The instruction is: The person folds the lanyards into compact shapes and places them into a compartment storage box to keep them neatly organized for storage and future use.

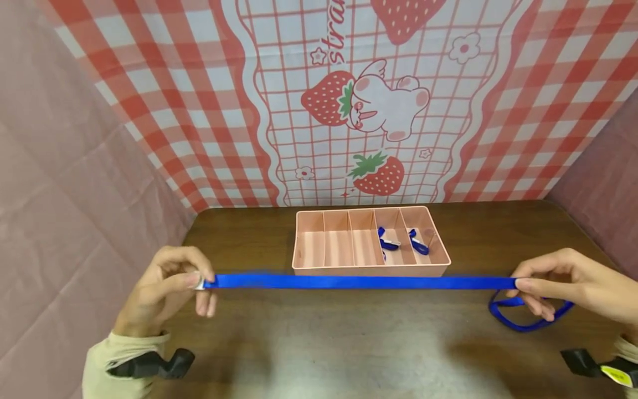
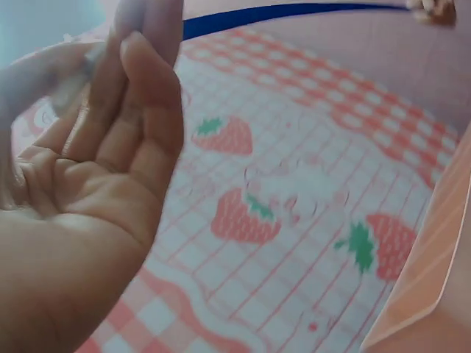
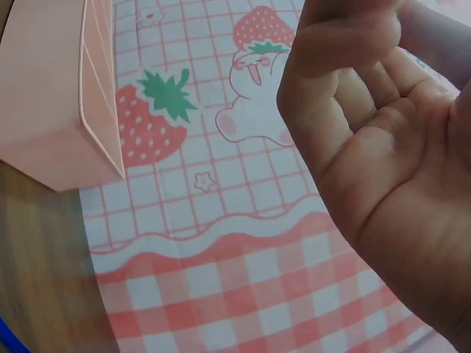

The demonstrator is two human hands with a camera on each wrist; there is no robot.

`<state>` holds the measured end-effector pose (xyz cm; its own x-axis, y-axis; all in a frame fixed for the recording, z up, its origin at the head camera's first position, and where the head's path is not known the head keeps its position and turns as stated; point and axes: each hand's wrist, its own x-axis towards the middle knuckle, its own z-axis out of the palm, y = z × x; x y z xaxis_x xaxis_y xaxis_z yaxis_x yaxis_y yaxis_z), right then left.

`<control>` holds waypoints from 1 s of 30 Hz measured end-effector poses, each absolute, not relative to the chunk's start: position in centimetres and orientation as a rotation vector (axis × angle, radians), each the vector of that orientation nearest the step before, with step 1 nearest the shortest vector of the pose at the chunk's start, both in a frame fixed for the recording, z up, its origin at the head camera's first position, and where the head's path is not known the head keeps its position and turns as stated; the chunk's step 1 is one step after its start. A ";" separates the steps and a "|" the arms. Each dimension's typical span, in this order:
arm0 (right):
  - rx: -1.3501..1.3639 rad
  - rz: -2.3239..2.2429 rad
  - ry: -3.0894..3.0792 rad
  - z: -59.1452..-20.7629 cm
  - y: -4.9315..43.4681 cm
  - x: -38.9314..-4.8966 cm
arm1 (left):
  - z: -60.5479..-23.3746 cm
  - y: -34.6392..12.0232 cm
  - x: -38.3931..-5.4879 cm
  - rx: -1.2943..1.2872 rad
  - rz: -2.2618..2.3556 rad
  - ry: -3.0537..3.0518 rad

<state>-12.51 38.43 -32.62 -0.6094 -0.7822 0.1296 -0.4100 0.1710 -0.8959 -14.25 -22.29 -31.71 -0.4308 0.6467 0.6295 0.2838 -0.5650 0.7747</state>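
A blue lanyard is stretched level between the two hands, in front of the tray. My left hand pinches its left end, where a small whitish piece shows between thumb and fingers. Toward the other side, my right hand pinches the strap between thumb and forefinger. Below that hand the rest of the strap droops in a loop. In the left wrist view the blue strap runs from the fingertips toward the far hand. The right wrist view shows the right palm, its fingertips partly cut off.
A pink tray divided into compartments stands at the back of the brown table. Folded blue lanyards with metal clips lie in its two right compartments. Behind it hangs a strawberry-patterned cloth, with plain pink cloth at the left.
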 end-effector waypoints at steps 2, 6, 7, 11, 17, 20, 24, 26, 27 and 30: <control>-1.162 -1.455 2.003 -32.7 38.4 -12.7 | -31.6 -22.0 -14.3 1.599 2.080 1.149; -1.184 -1.516 1.915 -33.1 38.5 -13.0 | -31.3 -21.7 -13.7 1.659 2.005 1.104; -1.170 -1.531 1.903 -33.2 38.5 -13.1 | -31.2 -21.7 -13.5 1.656 1.984 1.112; -1.127 -1.608 1.798 -33.6 38.7 -13.3 | -30.9 -21.9 -13.0 1.626 1.936 1.163; -1.137 -1.607 1.782 -34.0 38.3 -13.6 | -30.7 -20.7 -13.1 1.717 1.953 1.260; -1.125 -1.560 1.842 -34.1 37.7 -13.6 | -30.5 -19.9 -12.7 1.776 1.987 1.352; -1.068 -1.518 1.893 -34.4 37.1 -13.7 | -30.1 -18.6 -12.2 1.938 1.918 1.285; -1.051 -1.507 1.905 -34.4 37.0 -13.8 | -29.8 -17.9 -12.0 2.015 1.832 1.186; -1.030 -1.502 1.911 -34.4 37.0 -13.8 | -29.7 -17.6 -11.8 2.024 1.791 1.173; -1.023 -1.493 1.919 -34.5 36.9 -13.9 | -29.7 -17.2 -10.8 1.954 1.703 1.340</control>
<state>-13.89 36.86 -34.47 -0.5937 -0.8024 0.0607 -0.2560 0.1169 -0.9596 -10.85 -17.22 -29.70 -0.0893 0.7370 0.6699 0.4775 -0.5586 0.6782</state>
